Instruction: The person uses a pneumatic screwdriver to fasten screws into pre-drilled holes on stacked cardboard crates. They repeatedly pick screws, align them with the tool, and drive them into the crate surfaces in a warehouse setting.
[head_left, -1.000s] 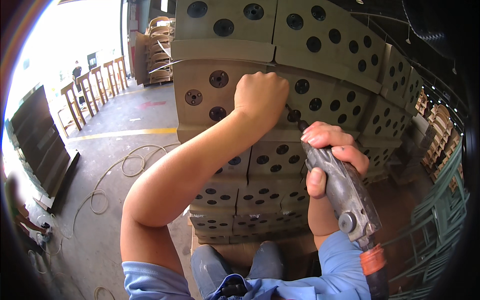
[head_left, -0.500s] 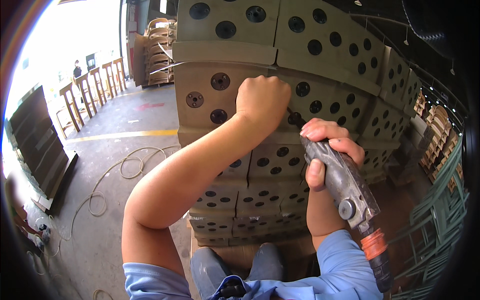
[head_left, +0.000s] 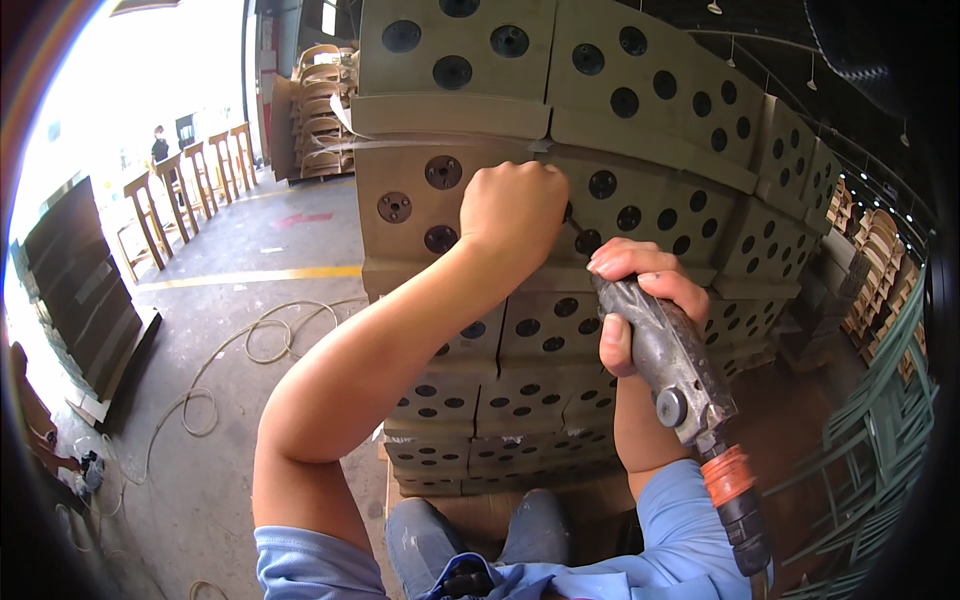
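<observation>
My right hand (head_left: 655, 285) is wrapped round a worn grey pneumatic screwdriver (head_left: 665, 345), which has an orange ring at its tail and an air hose fitting. Its thin dark bit points up and left toward the wall of stacked greenish-brown panels (head_left: 420, 125) in front of me. Close to the bit's end, my left hand (head_left: 515, 212) is closed, its back toward me, against or just before a panel. Whatever its fingers hold is hidden. Round black discs (head_left: 443, 172) with small holes sit in the panels, several around my left hand.
A thin hose (head_left: 205, 375) lies coiled on the concrete floor to the left. Beyond it stand a dark stack of boards (head_left: 85, 290) and a row of wooden chair frames (head_left: 185, 190). Green metal frames (head_left: 875, 430) are piled at the right. A person (head_left: 160, 145) stands far off.
Both hands and the screwdriver have shifted slightly left in the picture. My left hand stays closed by the panel, and my right keeps its grip.
</observation>
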